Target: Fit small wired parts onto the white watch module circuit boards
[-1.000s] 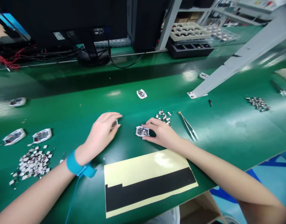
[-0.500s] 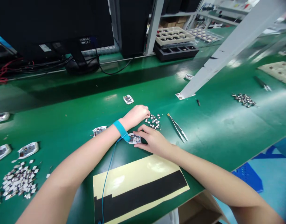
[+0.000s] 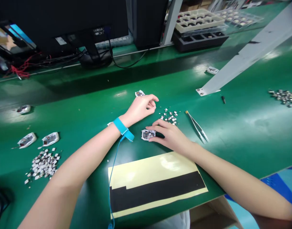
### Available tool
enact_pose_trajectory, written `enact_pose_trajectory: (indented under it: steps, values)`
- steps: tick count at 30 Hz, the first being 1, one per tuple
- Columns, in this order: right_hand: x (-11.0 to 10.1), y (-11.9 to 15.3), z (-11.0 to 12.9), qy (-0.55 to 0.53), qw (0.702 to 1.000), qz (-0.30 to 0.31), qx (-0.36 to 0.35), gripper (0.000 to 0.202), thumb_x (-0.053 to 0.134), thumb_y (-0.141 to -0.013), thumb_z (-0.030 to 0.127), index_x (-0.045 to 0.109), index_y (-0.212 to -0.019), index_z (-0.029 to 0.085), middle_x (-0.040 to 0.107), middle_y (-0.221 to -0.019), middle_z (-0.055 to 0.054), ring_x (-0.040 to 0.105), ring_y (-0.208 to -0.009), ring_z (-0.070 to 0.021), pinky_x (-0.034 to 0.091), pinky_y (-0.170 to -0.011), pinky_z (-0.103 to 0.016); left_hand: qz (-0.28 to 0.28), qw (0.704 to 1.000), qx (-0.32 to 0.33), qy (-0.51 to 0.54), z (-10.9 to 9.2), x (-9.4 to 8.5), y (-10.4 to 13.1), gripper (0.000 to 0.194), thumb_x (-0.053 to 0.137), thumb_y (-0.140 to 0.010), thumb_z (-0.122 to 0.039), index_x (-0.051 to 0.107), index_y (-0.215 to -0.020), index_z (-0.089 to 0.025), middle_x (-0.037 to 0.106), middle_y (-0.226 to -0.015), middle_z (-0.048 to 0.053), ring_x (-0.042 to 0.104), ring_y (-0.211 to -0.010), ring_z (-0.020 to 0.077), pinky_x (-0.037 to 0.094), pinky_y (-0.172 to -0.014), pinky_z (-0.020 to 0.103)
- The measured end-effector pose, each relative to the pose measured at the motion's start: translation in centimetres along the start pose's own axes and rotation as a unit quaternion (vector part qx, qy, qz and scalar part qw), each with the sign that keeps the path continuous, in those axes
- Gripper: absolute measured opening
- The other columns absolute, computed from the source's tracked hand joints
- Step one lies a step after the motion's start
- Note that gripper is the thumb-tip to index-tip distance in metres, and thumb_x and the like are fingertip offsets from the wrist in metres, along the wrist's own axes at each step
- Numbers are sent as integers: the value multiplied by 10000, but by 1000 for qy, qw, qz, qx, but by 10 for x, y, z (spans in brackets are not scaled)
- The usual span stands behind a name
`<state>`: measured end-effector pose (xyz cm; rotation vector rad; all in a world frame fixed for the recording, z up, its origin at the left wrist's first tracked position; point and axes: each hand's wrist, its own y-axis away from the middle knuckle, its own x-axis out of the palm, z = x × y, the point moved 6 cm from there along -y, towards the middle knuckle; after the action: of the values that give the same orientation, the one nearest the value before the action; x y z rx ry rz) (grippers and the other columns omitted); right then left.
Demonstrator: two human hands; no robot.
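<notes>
My right hand (image 3: 171,135) grips a small white housing with a circuit board in it (image 3: 148,135), its fingers on the near and far edges. The housing lies on the green bench (image 3: 231,133). My left hand (image 3: 146,105) hovers just beyond it, fingers curled and thumb close to them; whatever may be pinched there is too small to make out. A blue wrist strap (image 3: 123,128) circles the left wrist. Beside both hands lies a small pile of white-topped parts with short leads (image 3: 169,116). Another white housing (image 3: 139,93) is partly hidden behind my left hand.
Tweezers (image 3: 197,127) lie right of the hands. A yellow sheet with a black strip (image 3: 157,183) lies at the front. Further left are a larger heap of parts (image 3: 44,163) and several housings (image 3: 50,139). A slanted metal post (image 3: 236,63) stands at right, trays (image 3: 199,20) behind.
My left hand has drawn away from the small pile, toward the far left, and its index finger has straightened. The right hand keeps its grip on the housing. The whole view has shifted.
</notes>
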<state>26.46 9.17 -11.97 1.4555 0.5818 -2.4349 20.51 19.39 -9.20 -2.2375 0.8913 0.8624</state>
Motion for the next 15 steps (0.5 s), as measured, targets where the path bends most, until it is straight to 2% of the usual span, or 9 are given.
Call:
enact_pose_trajectory:
  steps: [2,4,7,9,11,15]
  values:
    - [-2,-2,3,44,999,-10,-28,219,509,-825,298,614,-985,192,554,-896,-37,552,-760,-119,456,-667,-224,-25,1000,0,6,-7,-17,18,238,503,-728,-48,585,-944,-105,608,-814,26,596,-710,79,489,-673,174]
    - [-1,-4,6,80,996,-4,-37,178,480,-841,249,642,-857,177,569,-860,-30,550,-715,-109,438,-634,-213,-36,999,2,-19,-16,-30,42,212,505,-750,-79,621,-915,-143,594,-826,24,579,-760,101,482,-679,196]
    - [3,-5,11,111,994,7,-18,205,482,-838,253,628,-755,137,581,-789,-37,544,-647,-115,409,-584,-222,-12,998,-31,-49,-23,-37,81,194,489,-788,-122,628,-914,-170,573,-835,22,560,-764,108,480,-661,204]
    - [5,-4,15,136,991,10,10,214,489,-832,266,611,-737,119,580,-736,-42,537,-597,-121,374,-531,-230,-3,998,-51,-46,-25,-33,103,155,507,-792,-142,623,-894,-160,571,-844,24,563,-748,101,489,-656,196]
    - [7,-2,21,160,986,13,44,209,481,-830,250,596,-728,108,583,-698,-48,532,-552,-132,320,-475,-242,-5,997,-34,-63,-30,-24,119,127,508,-807,-158,613,-877,-151,586,-858,28,571,-748,101,499,-670,202]
    - [5,-3,31,195,977,44,79,198,447,-833,209,583,-740,99,594,-679,-65,539,-521,-158,222,-430,-257,36,981,101,-159,-52,7,132,172,422,-843,-99,572,-926,-115,620,-957,71,577,-902,153,506,-799,268]
